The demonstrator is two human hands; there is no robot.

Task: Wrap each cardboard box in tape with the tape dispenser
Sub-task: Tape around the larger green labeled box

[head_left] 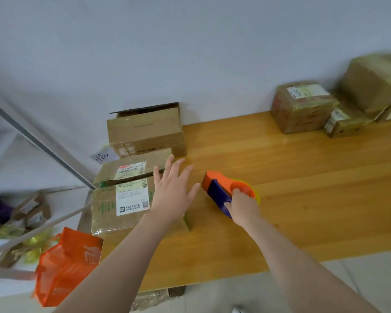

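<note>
On table (303,177), tape dispenser (221,188) between left boxes (108,211) and — seemingly stacked — right boxes (303,109).

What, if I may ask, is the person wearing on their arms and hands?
Nothing shows: the left forearm and right forearm are bare to the frame's edge, with no sleeves. Neither grip, left hand or right hand, shows a glove, ring, watch or bracelet.
</note>
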